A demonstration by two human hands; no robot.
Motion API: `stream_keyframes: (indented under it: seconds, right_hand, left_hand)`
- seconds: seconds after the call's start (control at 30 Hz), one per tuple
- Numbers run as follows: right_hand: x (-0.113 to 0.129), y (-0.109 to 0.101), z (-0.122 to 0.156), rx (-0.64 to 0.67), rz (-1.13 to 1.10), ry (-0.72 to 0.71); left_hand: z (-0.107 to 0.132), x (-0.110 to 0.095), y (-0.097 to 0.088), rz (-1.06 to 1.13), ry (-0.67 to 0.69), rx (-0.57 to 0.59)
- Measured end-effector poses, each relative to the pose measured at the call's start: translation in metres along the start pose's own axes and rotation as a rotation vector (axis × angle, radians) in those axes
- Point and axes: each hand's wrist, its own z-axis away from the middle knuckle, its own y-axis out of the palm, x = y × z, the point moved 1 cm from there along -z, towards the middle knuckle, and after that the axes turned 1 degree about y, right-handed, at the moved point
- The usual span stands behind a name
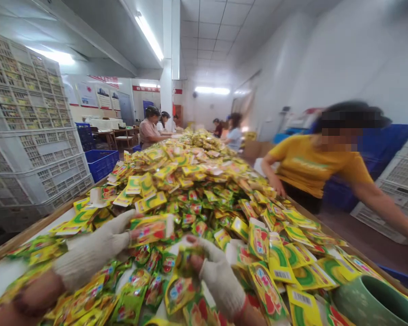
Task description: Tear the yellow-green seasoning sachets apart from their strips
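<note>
My left hand (97, 246), in a white knit glove with bare fingertips, grips the left end of a small yellow carton (152, 228). The carton lies sideways, its pale end flap at the right. Close by on the right, my right hand (219, 274), gloved the same way, pinches a small green-and-yellow sachet (182, 261), partly blurred. Loose shiny sachets (131, 290) lie below and between both hands. Beyond them, flat yellow cartons (149, 190) are heaped over more sachets.
A green cup (377, 299) stands at the front right. Stacked white crates (37, 149) rise on the left beside a blue bin (102, 165). A person in a yellow shirt (313, 163) reaches at the right. Other people work along the far table. A wooden rim (59, 212) edges the table.
</note>
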Motion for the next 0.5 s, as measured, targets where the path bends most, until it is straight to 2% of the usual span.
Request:
stream_keyframes:
  seconds: [0.03,0.07,0.13,0.23,0.37,0.43,0.5]
  right_hand:
    - [0.003,-0.001,0.000,-0.015,-0.048,-0.013]
    - [0.005,-0.002,0.000,-0.023,-0.081,-0.024]
    - [0.009,-0.006,0.001,-0.050,-0.123,-0.040]
    - [0.015,-0.011,0.002,-0.081,-0.119,-0.013]
    - [0.023,-0.019,-0.001,-0.136,-0.043,-0.016]
    - [0.026,-0.020,-0.002,-0.149,0.010,-0.029]
    - [0.025,-0.017,-0.001,-0.177,0.030,-0.041]
  left_hand:
    - [0.009,-0.009,0.012,0.152,-0.005,0.118]
    - [0.016,-0.017,0.024,0.260,-0.002,0.174]
    - [0.022,-0.025,0.044,0.368,-0.007,0.207]
    - [0.021,-0.024,0.065,0.439,-0.047,0.213]
    - [0.016,-0.015,0.070,0.447,-0.103,0.220]
    - [0.018,-0.012,0.068,0.368,-0.056,0.243]
    - [0.021,-0.012,0.068,0.180,0.038,0.189]
